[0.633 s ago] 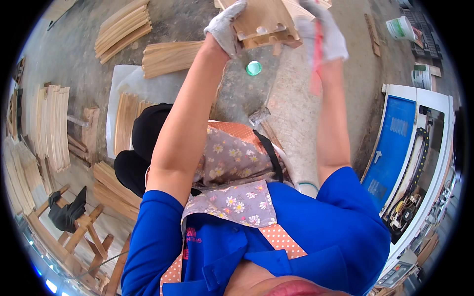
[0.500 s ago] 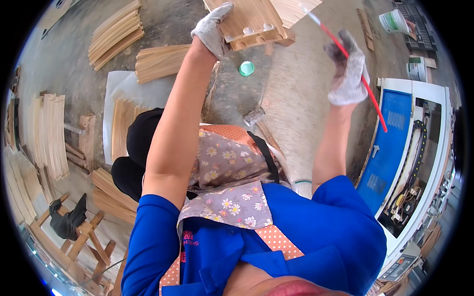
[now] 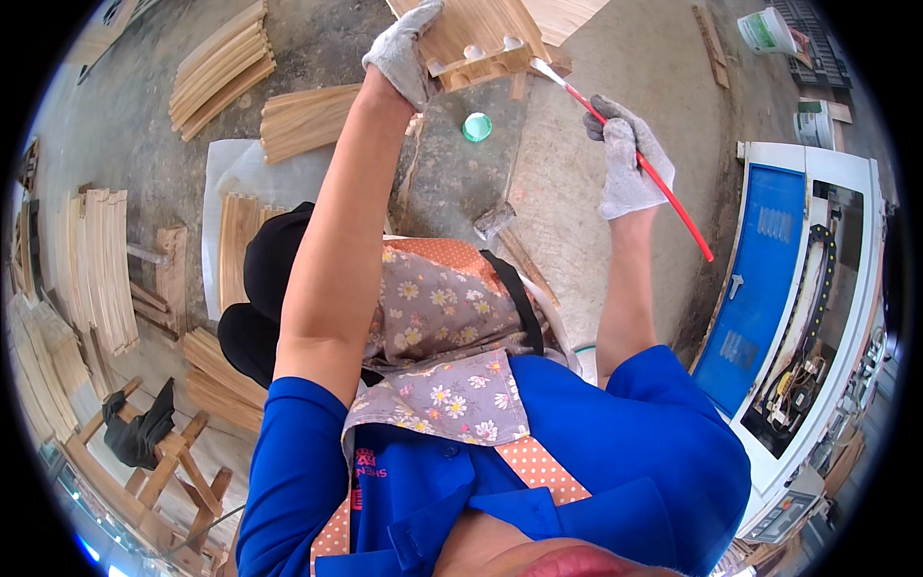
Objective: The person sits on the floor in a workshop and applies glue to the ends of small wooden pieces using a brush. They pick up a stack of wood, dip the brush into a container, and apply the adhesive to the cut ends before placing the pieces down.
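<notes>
- Our left hand (image 3: 402, 53), in a grey knit glove, has its fingers closed over the near left edge of the wooden block (image 3: 481, 38), steadying it.
- Our right hand (image 3: 625, 159), gloved too, has its fingers wrapped round the red-handled brush (image 3: 639, 163), just right of the block; the bristle end touches the block's right corner.
- The block sits up at arm's reach, with two round dowel ends showing on its near face. We judge it stiff, fairly light and not fragile; its flat sides and edges offer the best hold, clear of any brushed face.
- The brush looks thin, light and rigid, best held mid-handle.
- Below the block a green lid (image 3: 477, 126) and a hammer (image 3: 495, 221) lie on the floor.
- Left of the block lie stacks of curved wooden slats (image 3: 221, 67); far right stands a blue-and-white machine (image 3: 769, 269).
</notes>
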### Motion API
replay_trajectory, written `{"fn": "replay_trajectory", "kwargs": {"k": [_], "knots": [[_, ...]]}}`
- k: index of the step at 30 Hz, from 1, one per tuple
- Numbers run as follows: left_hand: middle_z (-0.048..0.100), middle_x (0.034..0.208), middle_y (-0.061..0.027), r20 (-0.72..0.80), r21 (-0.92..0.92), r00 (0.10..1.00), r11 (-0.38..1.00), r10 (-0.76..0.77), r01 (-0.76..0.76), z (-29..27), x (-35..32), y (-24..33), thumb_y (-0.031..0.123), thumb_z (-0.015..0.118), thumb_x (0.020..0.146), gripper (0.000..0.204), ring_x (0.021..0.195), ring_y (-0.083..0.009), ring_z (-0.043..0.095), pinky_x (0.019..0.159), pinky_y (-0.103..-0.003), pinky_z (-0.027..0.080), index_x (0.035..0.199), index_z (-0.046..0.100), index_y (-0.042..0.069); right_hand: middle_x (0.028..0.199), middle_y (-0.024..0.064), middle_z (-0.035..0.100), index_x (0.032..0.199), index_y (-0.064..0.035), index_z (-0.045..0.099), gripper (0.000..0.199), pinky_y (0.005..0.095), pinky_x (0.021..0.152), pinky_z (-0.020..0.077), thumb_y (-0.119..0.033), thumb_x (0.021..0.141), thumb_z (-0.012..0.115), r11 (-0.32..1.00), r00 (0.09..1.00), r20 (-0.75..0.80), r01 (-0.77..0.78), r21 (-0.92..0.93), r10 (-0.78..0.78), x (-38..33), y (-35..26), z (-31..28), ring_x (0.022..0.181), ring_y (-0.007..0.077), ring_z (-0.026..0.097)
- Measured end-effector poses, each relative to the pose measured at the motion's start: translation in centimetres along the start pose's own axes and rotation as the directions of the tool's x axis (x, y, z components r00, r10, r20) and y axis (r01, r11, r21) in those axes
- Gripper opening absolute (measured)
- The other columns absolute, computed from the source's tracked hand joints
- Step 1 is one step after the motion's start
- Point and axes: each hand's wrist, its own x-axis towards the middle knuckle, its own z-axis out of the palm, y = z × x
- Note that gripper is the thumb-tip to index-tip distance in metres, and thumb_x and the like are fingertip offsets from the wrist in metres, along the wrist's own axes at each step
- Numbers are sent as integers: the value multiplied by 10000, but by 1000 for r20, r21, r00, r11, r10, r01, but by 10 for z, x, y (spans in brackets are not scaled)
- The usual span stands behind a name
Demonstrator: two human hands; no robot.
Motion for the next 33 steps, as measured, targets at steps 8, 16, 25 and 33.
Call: {"fn": "replay_trajectory", "kwargs": {"k": [8, 16, 25, 33], "knots": [[574, 1122, -103, 0, -5, 1000, 1000, -19, 19, 2, -4, 1, 280, 584, 837, 426, 987, -252, 600, 749, -409, 562, 1193, 466, 76, 874, 130, 651, 984, 74, 623, 215, 281, 730, 503, -32, 872, 473, 994, 999, 33, 22, -112, -18, 0, -6, 2, 758, 163, 618], [572, 1126, -96, -10, 4, 1000, 1000, -18, 18, 4, -3, 1, 276, 585, 836, 425, 990, -252, 595, 750, -427, 555, 1192, 468, 75, 871, 125, 653, 964, 77, 626, 201, 276, 743, 499, -15, 856, 483, 992, 999, 40, 0, -122, 5, 5, -7, 0, 766, 165, 621], [595, 1092, -107, 92, -75, 996, 997, -2, 9, -1, 1, 1, 259, 581, 841, 412, 966, -258, 614, 738, -422, 567, 1180, 469, 54, 879, 90, 632, 933, -52, 673, 233, 269, 751, 475, 24, 759, 539, 921, 984, 96, 177, -348, -153, 2, -17, -6, 829, 175, 607], [602, 1082, -108, 51, -30, 999, 999, -12, 13, 2, -2, 1, 248, 571, 850, 408, 957, -256, 619, 734, -430, 571, 1189, 455, 51, 872, 87, 628, 898, -101, 691, 184, 288, 732, 486, -34, 756, 594, 847, 960, 180, 275, -455, -215, 2, -12, -1, 824, 191, 606]]}}
